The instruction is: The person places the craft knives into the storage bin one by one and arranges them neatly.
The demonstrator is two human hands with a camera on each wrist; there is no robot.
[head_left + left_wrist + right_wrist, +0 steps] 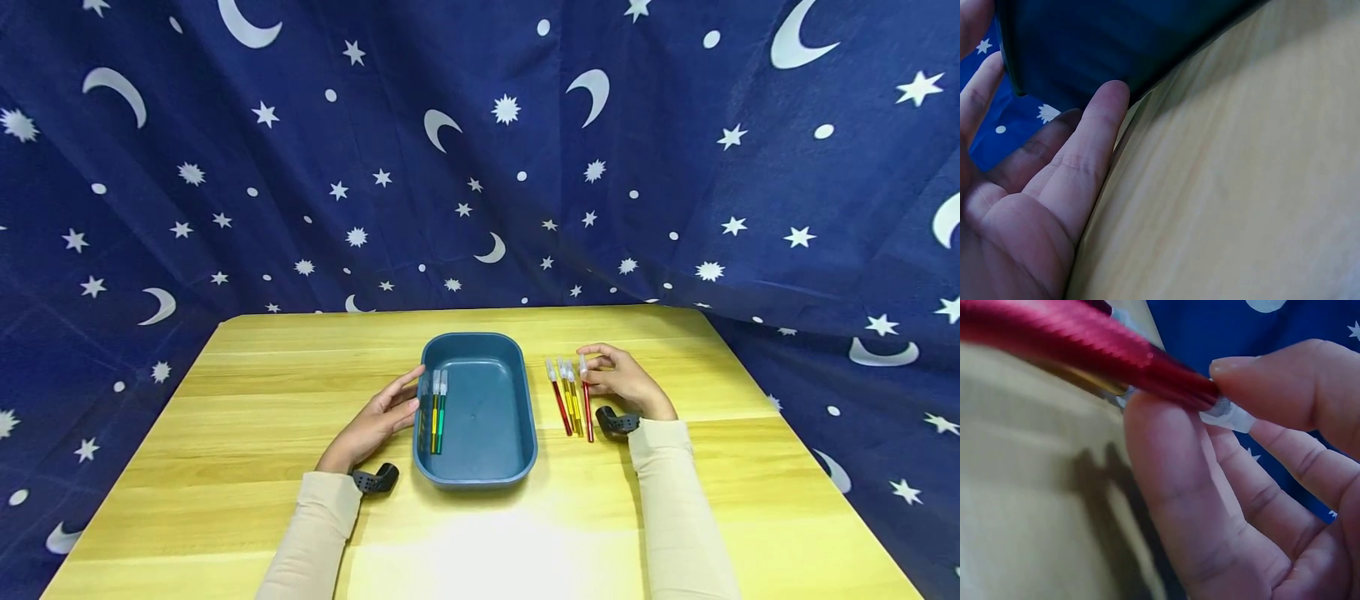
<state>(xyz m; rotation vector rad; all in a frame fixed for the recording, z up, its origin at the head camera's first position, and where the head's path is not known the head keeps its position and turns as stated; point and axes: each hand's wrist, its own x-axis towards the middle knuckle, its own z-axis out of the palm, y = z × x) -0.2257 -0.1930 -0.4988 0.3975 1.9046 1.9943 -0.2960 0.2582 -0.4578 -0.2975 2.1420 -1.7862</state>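
My right hand pinches a red craft knife near its clear cap, between thumb and fingertip. The knife's knurled metal grip shows close up in the right wrist view. Just left of it lie another red craft knife and gold craft knives, all with clear caps. My left hand touches the left side of a blue plastic tray, fingers mostly straight against its outer wall. Inside the tray, along its left side, lie a gold craft knife and a green craft knife.
All this rests on a light wood-grain table. A dark blue curtain with white moons and stars hangs behind and beside it. Black cameras are strapped to the left wrist and right wrist.
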